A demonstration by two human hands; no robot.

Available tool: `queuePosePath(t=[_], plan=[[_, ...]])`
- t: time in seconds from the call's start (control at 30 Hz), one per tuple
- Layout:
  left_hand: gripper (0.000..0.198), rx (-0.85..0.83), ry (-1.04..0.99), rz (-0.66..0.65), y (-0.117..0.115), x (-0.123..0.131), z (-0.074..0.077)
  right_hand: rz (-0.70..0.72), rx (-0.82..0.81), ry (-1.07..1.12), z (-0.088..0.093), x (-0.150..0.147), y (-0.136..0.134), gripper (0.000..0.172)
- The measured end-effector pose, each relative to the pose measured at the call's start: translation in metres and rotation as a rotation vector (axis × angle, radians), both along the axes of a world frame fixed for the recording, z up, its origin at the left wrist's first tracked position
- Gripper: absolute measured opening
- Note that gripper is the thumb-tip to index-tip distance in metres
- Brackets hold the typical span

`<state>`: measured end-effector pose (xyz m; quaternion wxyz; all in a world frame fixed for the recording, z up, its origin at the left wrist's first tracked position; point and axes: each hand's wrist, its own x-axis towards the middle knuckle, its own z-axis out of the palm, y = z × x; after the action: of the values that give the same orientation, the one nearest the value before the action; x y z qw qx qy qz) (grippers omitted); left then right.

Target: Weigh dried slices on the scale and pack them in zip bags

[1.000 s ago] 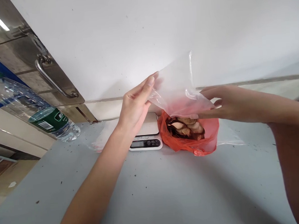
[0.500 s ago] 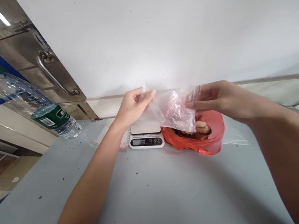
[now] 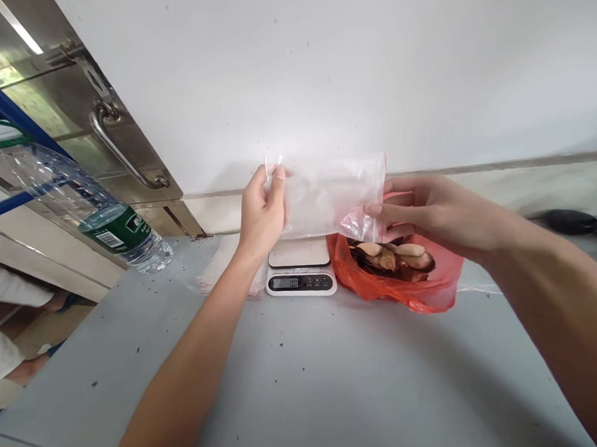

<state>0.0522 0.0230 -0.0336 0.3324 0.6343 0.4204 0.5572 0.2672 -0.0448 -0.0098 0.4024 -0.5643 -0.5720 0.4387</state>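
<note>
A white wall filled the upper view, and a grey, speckled desk spread below it. At the far left stood a steel door with a curved handle, and in front of it a clear water bottle with a green label lay tilted, its base toward the desk.

Both forearms reached forward from the lower corners and converged above the far edge of the desk. The left hand was raised with its thumb side up, its fingers pinched together on the top left corner of a clear zip bag. The right hand came in from the right, palm turned inward, its fingers closed on the bag's lower right corner.

The bag was held in the air, stretched flat between the hands, with its long axis running left to right and its red-edged side toward the right hand. It hung just above a small white scale and an open orange bag of brown dried slices, both resting on the desk, touching side by side.
</note>
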Motion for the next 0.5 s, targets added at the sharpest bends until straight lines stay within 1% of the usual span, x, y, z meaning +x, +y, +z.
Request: queuePosePath(t=[0.07, 0.13, 0.2, 0.27, 0.33, 0.4, 0.43, 0.5], plan=[[0.031, -0.011, 0.028, 0.027, 0.004, -0.006, -0.002, -0.002, -0.004, 0.002, -0.001, -0.007, 0.000, 0.053], [0.033, -0.035, 0.035, 0.039, 0.009, -0.017, -0.002, -0.040, 0.005, 0.032, -0.001, -0.013, -0.001, 0.052], [0.031, -0.072, 0.037, 0.043, 0.015, -0.035, 0.002, -0.080, 0.036, 0.035, -0.001, -0.019, -0.002, 0.046], [0.028, -0.117, 0.072, 0.032, 0.018, -0.057, 0.009, -0.118, 0.100, -0.022, -0.002, -0.024, -0.004, 0.037], [0.023, -0.172, 0.204, 0.033, 0.019, -0.081, 0.017, -0.163, 0.169, -0.115, -0.003, -0.032, -0.005, 0.026], [0.017, -0.251, 0.425, 0.020, 0.017, -0.105, 0.023, -0.204, 0.221, -0.207, -0.004, -0.044, -0.005, 0.020], [0.018, -0.303, 0.524, 0.006, 0.016, -0.116, 0.025, -0.213, 0.249, -0.255, -0.005, -0.052, -0.004, 0.019], [0.032, -0.399, 0.685, -0.019, 0.015, -0.136, 0.027, -0.214, 0.354, -0.360, -0.007, -0.070, 0.000, 0.022]])
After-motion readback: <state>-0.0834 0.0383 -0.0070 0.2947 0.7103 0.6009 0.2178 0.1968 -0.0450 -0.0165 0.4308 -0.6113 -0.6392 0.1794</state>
